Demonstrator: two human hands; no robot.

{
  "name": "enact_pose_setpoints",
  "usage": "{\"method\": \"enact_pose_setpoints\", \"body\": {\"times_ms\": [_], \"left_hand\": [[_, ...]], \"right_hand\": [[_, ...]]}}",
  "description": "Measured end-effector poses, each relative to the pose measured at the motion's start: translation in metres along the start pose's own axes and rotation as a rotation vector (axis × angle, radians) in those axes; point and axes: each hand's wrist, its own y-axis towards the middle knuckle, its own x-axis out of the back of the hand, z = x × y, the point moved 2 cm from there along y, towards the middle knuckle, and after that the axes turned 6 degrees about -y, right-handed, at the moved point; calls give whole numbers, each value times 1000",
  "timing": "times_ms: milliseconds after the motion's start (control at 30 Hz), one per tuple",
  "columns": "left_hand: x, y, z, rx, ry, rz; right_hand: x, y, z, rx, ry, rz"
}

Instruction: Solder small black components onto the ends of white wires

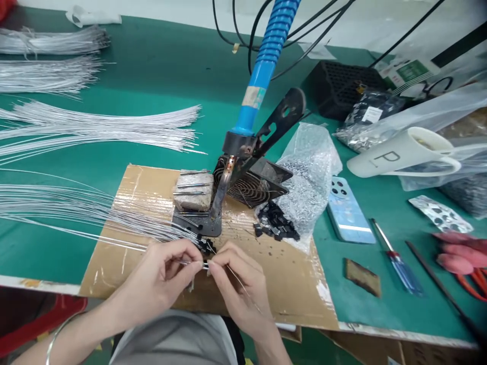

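Observation:
My left hand (165, 274) pinches thin light-coloured wire between thumb and forefinger, above the cardboard's front part. Close against it, my right hand (239, 286) has thumb and forefinger pinched on the wire's other end; a small dark piece shows between the fingertips. One fine strand (241, 286) runs across my right hand. Just behind the fingers lie small black connectors (205, 246) at the ends of a fan of white wires (125, 215). Beyond them a soldering iron with a blue handle (262, 68) slants down in a black stand, its metal shaft (226, 182) pointing downward.
A cardboard sheet (289, 289) covers the green table (152, 66). On it are a greyish block (194, 190) with metal pins, a round-grilled fan (247, 187) and loose black connectors (277, 220). Rightward lie a phone (350, 210), a mug (399, 152) and a screwdriver (397, 258). Wire bundles (95, 126) lie left.

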Motion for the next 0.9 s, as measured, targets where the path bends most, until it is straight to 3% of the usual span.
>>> {"method": "enact_pose_setpoints", "body": {"times_ms": [333,433,533,667,900], "left_hand": [[-1,7,-7,27,-3,-22],[-2,8,-6,43,-14,-47],[-1,9,-5,42,-43,-89],[2,9,-6,8,-86,-120],[4,8,-9,-12,-63,-164]], "right_hand": [[-5,-1,0,4,-6,-53],[-8,-3,-2,-81,37,-140],[-5,-8,-9,-253,231,-258],[-2,-13,-19,-358,613,-235],[-13,-11,-4,-408,434,-262]]}}
